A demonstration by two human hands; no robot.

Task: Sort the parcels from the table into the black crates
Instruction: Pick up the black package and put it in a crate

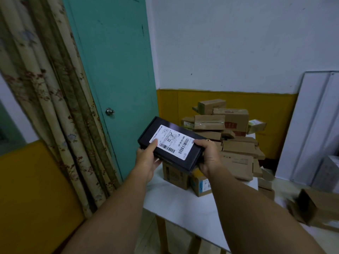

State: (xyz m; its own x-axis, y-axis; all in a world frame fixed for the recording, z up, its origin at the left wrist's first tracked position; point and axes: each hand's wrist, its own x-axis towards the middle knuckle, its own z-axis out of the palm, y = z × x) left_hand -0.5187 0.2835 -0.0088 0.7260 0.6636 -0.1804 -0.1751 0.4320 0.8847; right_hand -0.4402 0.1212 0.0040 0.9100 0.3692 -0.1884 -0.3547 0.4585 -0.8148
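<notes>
**Black parcel held in both hands, label up, no crate in sight**

You hold a flat black rectangular box with a white shipping label (171,143) in the air, just in front of the heap of brown cardboard parcels (229,136) and above that heap's nearest boxes. Its long axis runs from upper left to lower right across your view, tilted so the label faces you.

Your left hand (147,160) grasps the box's near-left edge, thumb pressed flat on the label's corner and the remaining fingers hidden under the box. Your right hand (207,156) clasps the lower-right end, fingers wrapped over the top edge, palm beneath. Both forearms reach forward together, the right one passing over the white table (183,204) that carries the heap, the left one just off the table's left edge.

What matters for the coming move is where the black crates lie from this box, and they do not show here. Left of the heap stand a teal door (113,70) and a floral curtain (49,99); right of it, white panels (315,125) lean on the wall. Judging from the pose, you are reading the label to choose a crate. You will likely need to turn away from the heap to find it, keeping the box level as you swing.
</notes>
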